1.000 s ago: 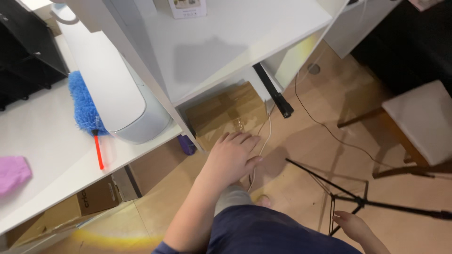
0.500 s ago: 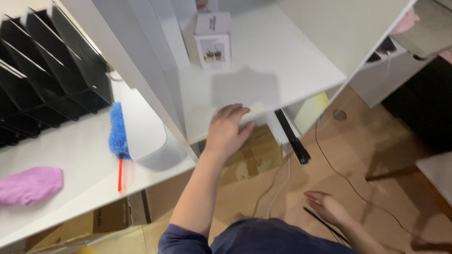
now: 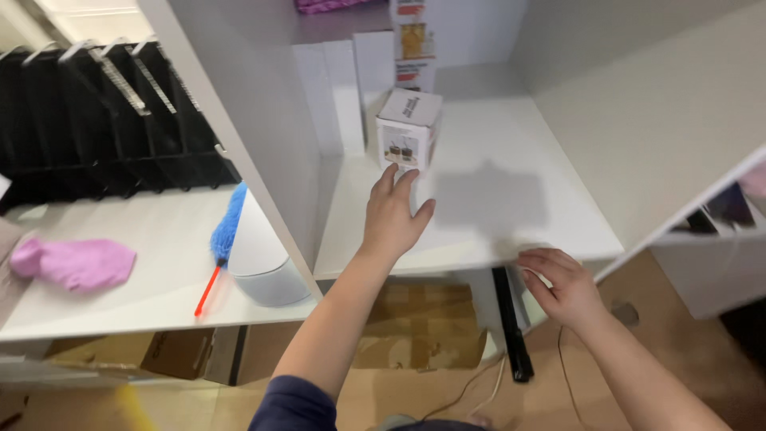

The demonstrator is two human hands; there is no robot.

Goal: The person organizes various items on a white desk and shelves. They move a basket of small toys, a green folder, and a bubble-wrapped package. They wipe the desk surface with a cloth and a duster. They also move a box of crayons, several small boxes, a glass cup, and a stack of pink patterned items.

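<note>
Nearest: right hand (image 3: pixel 562 283) rests on the front edge of the white shelf (image 3: pixel 479 231), fingers curled over the lip, holding nothing else. Below it, a black bar (image 3: pixel 511 327) and brown cardboard (image 3: pixel 415 327) on the floor.

Further in: left hand (image 3: pixel 392 215) lies flat and open on the shelf, fingers spread, fingertips touching the lower front of a small white box (image 3: pixel 408 128).

The box stands upright on the shelf, turned corner-on, near the left wall. It looks like light, stiff card, likely to slide on the smooth shelf; best taken across two opposite sides, without crushing the thin walls.

Behind: taller white boxes (image 3: pixel 343 92).

Off left, on the worktop (image 3: pixel 120 295): blue duster (image 3: pixel 226 227), pink cloth (image 3: pixel 73 262), black racks (image 3: pixel 112 120).
</note>
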